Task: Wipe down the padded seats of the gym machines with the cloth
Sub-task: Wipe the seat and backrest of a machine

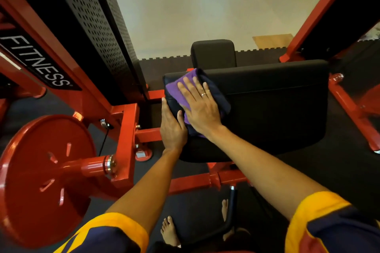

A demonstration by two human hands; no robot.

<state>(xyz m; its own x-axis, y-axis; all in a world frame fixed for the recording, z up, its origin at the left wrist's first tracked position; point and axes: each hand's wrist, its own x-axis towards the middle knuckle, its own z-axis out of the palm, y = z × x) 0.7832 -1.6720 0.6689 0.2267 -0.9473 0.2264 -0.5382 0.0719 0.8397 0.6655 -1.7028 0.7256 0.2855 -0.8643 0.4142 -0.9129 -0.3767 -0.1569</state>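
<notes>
Right grip (200,107): flat, fingers straight and spread, palm pressing on the cloth (174,90). Nothing clamped, it just bears down. Ring (203,94) on one finger.

Left grip (171,127): fingers lie straight along the left side of the seat pad (277,109) and the thumb rests on the pad's top edge, just beside the cloth. Not curled, not touching the cloth as far as I can tell.

Cloth: purple, folded, with a darker navy layer showing on the far and right sides. It sits on the left end of the seat pad, mostly under the right grip, with a purple corner sticking out past the fingertips.

Seat pad: wide, black, padded, with a seam running across it. The right two thirds are bare. A smaller black pad (212,53) stands upright just behind it, near the middle.

Around it:
- A red steel frame (127,135) sits left of the pad, with cross tubes running under the pad.
- A big red disc (41,170) sits on a chrome-collared shaft at lower left.
- A black perforated panel (96,22) rises at upper left. Beside it is a black label (39,61) reading "FITNESS".
- A red upright (320,12) slants up on the right.
- A dark interlocking floor mat (160,68) lies under the machine, with pale floor (185,16) beyond it.

Bottom of the view: navy sleeves (115,232) with yellow cuffs, a bare foot (169,231) on the mat, and a black bent bar (232,207) just right of it.
</notes>
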